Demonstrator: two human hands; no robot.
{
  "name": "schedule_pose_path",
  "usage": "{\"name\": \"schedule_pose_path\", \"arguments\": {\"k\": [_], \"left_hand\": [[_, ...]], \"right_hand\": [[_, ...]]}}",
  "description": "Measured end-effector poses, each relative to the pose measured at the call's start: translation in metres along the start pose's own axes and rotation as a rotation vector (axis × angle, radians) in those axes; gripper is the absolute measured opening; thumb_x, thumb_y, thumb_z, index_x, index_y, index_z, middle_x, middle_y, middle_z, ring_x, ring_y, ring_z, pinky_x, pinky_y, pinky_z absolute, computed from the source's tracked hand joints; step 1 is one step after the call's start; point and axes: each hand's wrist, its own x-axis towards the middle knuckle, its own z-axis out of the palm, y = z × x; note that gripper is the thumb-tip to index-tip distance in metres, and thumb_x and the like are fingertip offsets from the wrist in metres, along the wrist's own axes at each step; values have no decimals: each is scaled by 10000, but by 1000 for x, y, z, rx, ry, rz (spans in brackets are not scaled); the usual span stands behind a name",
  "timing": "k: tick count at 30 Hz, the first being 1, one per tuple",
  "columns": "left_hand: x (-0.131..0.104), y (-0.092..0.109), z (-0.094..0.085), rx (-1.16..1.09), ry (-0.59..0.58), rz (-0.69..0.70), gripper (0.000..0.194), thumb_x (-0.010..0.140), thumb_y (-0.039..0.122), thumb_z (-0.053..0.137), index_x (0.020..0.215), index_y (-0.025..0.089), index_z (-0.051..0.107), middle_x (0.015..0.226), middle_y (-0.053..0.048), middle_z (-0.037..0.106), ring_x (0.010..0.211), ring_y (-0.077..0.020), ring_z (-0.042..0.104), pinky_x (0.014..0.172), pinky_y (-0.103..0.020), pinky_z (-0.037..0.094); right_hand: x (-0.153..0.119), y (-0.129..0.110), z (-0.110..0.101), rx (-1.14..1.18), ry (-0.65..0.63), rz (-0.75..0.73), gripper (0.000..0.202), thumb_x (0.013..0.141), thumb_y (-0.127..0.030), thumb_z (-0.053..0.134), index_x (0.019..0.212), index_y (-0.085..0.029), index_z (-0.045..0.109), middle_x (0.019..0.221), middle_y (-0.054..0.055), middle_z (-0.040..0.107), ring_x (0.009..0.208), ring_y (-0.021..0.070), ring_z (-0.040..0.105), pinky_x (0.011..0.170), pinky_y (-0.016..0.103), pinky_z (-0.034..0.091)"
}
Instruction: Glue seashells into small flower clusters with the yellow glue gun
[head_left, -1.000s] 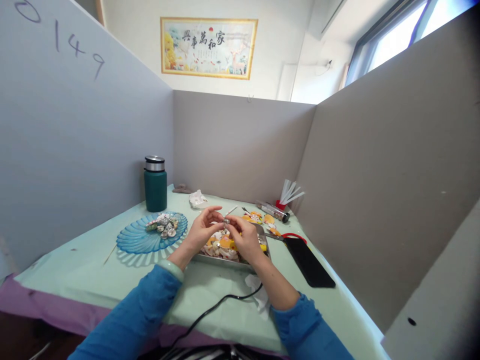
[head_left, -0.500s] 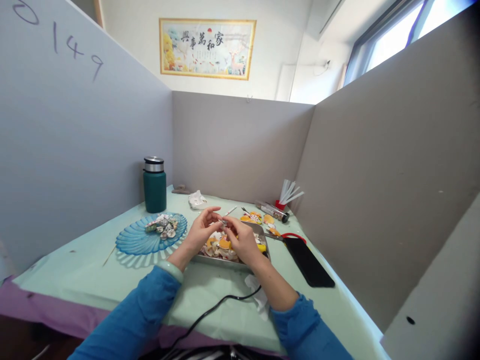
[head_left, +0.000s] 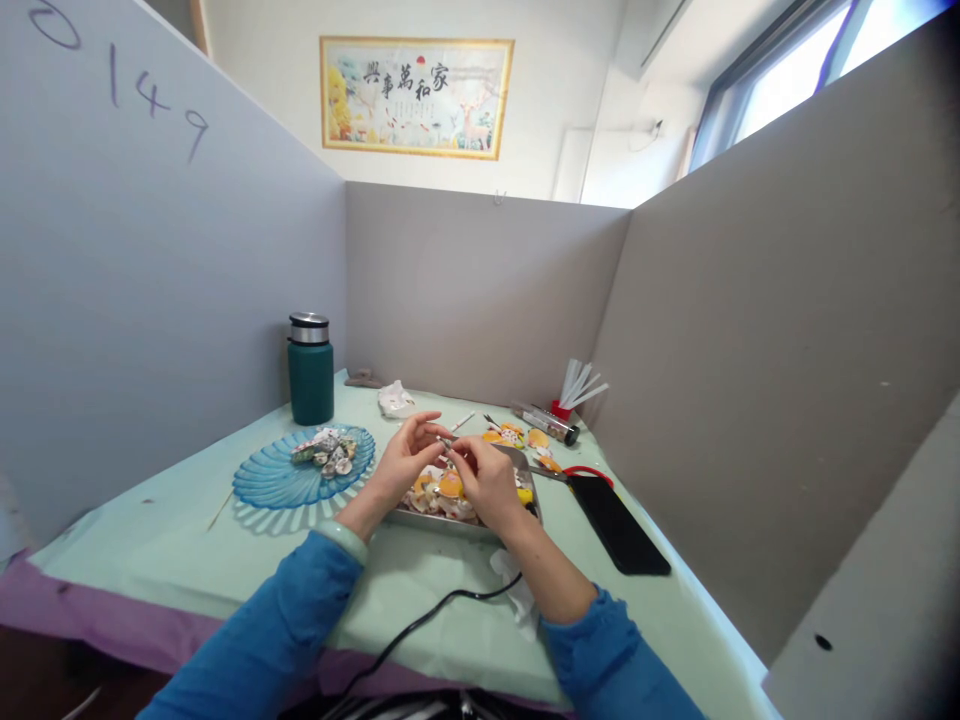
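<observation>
Over a metal tray [head_left: 450,528] of fabric pieces [head_left: 435,498], my left hand [head_left: 409,460] and my right hand [head_left: 484,480] meet at the fingertips. Both are pinched round something small that I cannot make out. The outer fingers of my left hand are raised. Left of the hands, a blue scalloped plate [head_left: 262,478] holds a heap of small patterned pieces [head_left: 330,455]. Orange and white pieces [head_left: 506,435] lie behind the tray, close to a thin white stick [head_left: 463,421].
A green bottle [head_left: 310,380] stands at the back left. On the right lie a black phone [head_left: 619,525], red-handled scissors [head_left: 589,470] and a clear tube [head_left: 551,422], near a red cup of white sticks [head_left: 561,408]. A black cable [head_left: 427,615] crosses the front.
The fingertips of my right hand have shifted slightly around the small thing. My left hand stays almost in place.
</observation>
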Motion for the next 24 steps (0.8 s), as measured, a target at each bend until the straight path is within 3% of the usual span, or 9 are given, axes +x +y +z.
{"name": "schedule_pose_path", "arguments": {"k": [13, 24], "left_hand": [[3, -7, -5, -38, 20, 4, 491, 671, 223, 734, 1097, 173, 496, 819, -20, 656, 697, -139, 623, 647, -269, 508], [2, -7, -6, -16, 5, 9, 472, 695, 203, 713, 1103, 166, 479, 809, -18, 653, 706, -132, 609, 647, -257, 498]], "right_hand": [[-1, -2, -1, -27, -18, -4, 97, 874, -206, 523, 807, -201, 595, 749, 17, 654, 645, 145, 585, 619, 245, 420], [-2, 0, 0, -38, -22, 13, 84, 863, -204, 529, 897, -186, 603, 798, 22, 659, 623, 132, 572, 617, 241, 416]]}}
